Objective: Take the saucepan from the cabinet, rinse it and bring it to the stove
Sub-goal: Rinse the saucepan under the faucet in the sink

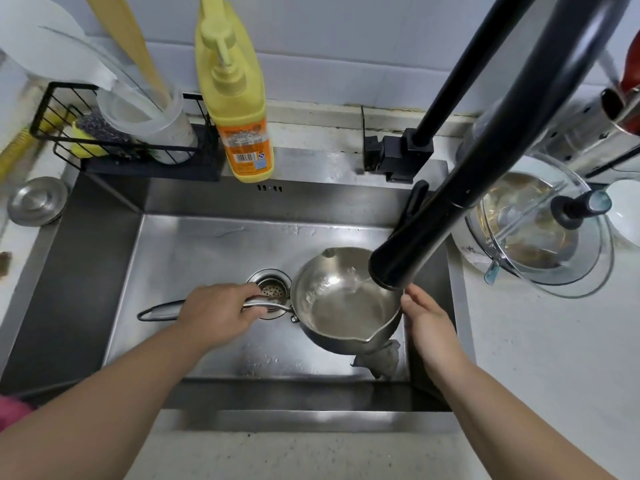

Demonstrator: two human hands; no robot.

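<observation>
The saucepan [346, 299] is held inside the steel sink [194, 251], just right of the drain strainer [272, 289] and directly under the black faucet head [398, 258]. A thin stream of water runs from the faucet head into the pan, and water lies in its bottom. The pan's handle points left; its pour spout faces the near edge of the sink.

Left hand [218, 315] — closed around the handle, gripping it close to the pan body. The free end of the handle sticks out to the left of the hand.

Right hand [427, 322] — fingers extended, not gripping, at the pan's right rim; whether they touch the rim cannot be told.

A grey cloth [381, 358] lies on the sink floor below the pan. At the back edge stand a yellow soap bottle [239, 109] and a black wire rack [114, 140] holding a cup and scrubbers. A glass lid [540, 230] rests on a pot on the counter to the right.
</observation>
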